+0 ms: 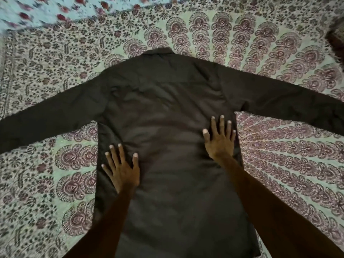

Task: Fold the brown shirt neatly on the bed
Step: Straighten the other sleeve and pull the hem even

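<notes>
The brown shirt (167,101) lies flat and back side up on the bed, collar away from me, with both long sleeves spread out to the left and right. My left hand (122,169) rests palm down, fingers apart, on the shirt's lower left part near its side edge. Palm down as well, my right hand (220,138) presses the right side of the shirt's body, a little higher up. Neither hand grips any cloth. My forearms cover part of the shirt's lower half.
The bed is covered by a patterned sheet (279,164) in green, cream and maroon. A light blue cloth with red flowers (55,10) lies along the far left edge. A dark object (336,41) sits at the far right edge.
</notes>
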The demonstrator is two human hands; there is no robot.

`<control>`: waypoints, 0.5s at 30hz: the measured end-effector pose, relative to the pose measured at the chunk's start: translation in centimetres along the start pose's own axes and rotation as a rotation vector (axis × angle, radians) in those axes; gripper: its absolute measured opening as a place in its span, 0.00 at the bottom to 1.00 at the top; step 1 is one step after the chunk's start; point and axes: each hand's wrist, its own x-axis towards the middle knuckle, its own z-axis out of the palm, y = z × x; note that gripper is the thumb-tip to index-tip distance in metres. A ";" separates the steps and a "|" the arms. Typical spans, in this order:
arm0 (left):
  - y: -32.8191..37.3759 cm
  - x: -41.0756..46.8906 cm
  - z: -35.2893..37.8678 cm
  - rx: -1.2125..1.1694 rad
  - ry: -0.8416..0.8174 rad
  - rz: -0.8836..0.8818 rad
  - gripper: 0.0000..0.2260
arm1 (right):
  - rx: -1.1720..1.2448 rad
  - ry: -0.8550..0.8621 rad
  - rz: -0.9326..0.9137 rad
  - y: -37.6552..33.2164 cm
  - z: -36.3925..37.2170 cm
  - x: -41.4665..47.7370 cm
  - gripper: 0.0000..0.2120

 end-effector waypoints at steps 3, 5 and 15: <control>1.3 -0.5 -0.2 -0.095 0.011 -0.166 0.30 | -0.010 0.046 0.094 -0.7 0.1 -1.3 0.31; 1.9 -1.2 -0.3 -0.119 0.011 -0.161 0.29 | -0.050 0.073 0.065 -1.5 0.6 -3.0 0.32; -4.7 -9.6 -0.5 -0.111 -0.015 -0.187 0.30 | -0.113 -0.027 0.052 -1.0 4.6 -15.3 0.33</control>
